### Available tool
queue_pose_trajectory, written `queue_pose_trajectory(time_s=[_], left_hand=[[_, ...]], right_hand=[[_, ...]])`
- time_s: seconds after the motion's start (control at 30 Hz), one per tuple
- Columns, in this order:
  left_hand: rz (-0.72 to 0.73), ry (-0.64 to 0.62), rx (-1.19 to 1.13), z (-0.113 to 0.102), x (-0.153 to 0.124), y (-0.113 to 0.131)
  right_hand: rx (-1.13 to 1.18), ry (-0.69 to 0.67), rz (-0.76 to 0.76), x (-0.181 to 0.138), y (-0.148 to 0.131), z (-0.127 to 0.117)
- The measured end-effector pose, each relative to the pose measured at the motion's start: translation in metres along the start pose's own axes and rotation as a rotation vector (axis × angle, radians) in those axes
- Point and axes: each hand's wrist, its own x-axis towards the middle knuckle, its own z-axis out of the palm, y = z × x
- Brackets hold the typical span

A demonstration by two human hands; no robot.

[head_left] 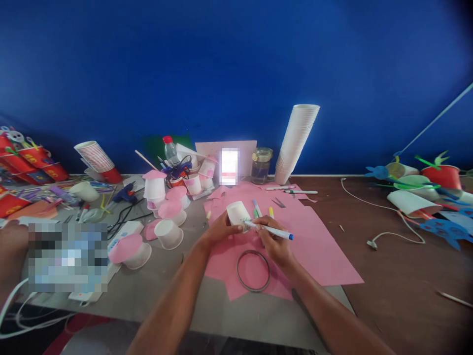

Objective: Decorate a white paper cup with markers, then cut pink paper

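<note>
My left hand (218,230) is wrapped round a small white paper cup (238,213) held on its side above pink paper sheets (321,246). My right hand (275,241) pinches a white marker with a blue end (271,230), and its tip touches the cup's side, where small coloured marks show. Several other markers (258,209) lie just behind the cup. A metal ring (253,270) rests on the pink paper below my hands.
A tall stack of white cups (295,143) leans at the back, beside a glass jar (261,165) and a water bottle (170,150). Pink-topped cups (131,250) and a glue gun (125,194) sit left. Decorated cups (441,176) and a white cable (391,231) lie right.
</note>
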Motion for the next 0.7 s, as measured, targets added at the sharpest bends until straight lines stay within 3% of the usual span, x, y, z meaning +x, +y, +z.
queue_pose_trajectory(time_s=[0.7], left_hand=[[-0.004, 0.001, -0.007, -0.0015, 0.0016, -0.0025]], right_hand=[[-0.046, -0.002, -0.037, 0.0007, -0.0035, 0.0002]])
